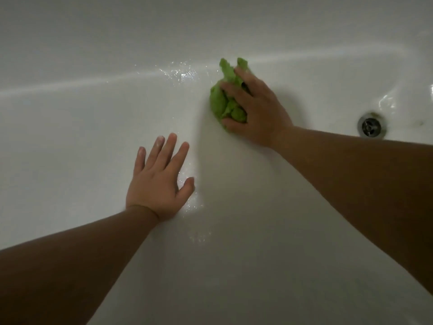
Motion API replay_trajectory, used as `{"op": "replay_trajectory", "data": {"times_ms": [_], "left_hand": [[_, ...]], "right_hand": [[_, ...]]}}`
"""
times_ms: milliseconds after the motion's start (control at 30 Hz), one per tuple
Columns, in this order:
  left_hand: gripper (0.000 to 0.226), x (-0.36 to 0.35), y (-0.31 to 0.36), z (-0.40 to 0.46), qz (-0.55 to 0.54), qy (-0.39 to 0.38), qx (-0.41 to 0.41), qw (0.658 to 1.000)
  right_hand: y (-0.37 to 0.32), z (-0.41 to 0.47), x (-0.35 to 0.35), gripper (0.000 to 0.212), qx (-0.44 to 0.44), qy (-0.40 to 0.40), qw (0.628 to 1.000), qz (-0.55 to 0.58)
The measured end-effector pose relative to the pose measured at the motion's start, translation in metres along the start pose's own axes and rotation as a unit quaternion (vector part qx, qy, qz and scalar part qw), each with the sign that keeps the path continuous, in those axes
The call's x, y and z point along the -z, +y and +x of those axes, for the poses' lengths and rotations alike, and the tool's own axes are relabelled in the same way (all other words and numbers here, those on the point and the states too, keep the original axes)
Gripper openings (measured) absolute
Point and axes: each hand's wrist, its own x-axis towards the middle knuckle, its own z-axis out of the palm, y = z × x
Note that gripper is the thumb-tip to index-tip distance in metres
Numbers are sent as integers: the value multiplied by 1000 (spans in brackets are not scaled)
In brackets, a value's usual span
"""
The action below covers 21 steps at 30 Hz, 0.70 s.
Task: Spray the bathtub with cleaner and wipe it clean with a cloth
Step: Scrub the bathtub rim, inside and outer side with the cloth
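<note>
Gripping the bunched green cloth (pixel 226 99) with your right hand (pixel 255 113), fingers curled round it, pressed on the white bathtub (pixel 70 127) floor. Left hand (pixel 157 181) lies flat, fingers spread apart, on the near tub floor. Drain (pixel 371 127) sits far right; wet patches glisten.

The whole view is filled by white enamel, dimly lit, with a greyish cast toward the top and the lower right. A pale band of reflected light (pixel 98 82) runs slantwise across the upper part, from the left edge up toward the right. Small wet glints (pixel 182 73) sparkle on that band, and more droplets (pixel 194 202) shine lower down near the middle. At the right sits a round metal drain (pixel 371 127) with dark smudges (pixel 419 123) just beside it.
</note>
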Motion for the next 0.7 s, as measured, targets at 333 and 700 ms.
{"op": "replay_trajectory", "data": {"times_ms": [333, 700], "left_hand": [[85, -3, 10, -26, 21, -44, -29, 998], [68, 0, -2, -39, 5, -42, -17, 999]], "right_hand": [[-54, -149, -7, 70, 23, -81, 996, 17], [-30, -167, 20, 68, -28, -91, 995, 28]]}}
